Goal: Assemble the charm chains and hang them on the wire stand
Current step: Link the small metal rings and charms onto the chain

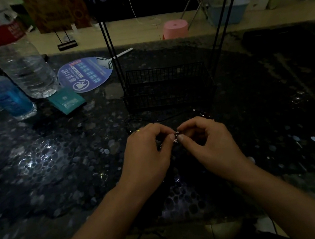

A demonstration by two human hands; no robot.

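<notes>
**Both hands pinching a charm chain in front of the wire stand**

Dim light covers the dark, pebble-patterned table [63, 161], and I can make out only so much from my seat. Both hands meet near the centre: my left hand [148, 150] and right hand [210, 140] each have curled fingers, thumb and forefinger pinching a small glinting charm chain [176, 136] between them, just above the tabletop. Its links are too small and blurred for me to tell how they join. Just beyond the hands stands the black wire stand [168, 86], its basket base on the table and thin uprights rising out of view. To the far left I see a clear water bottle [18, 62], a blue bottle [6, 95], a teal packet [67, 100] and a round printed fan [86, 74]. A pink stool [175, 29] sits on the floor behind the table
</notes>
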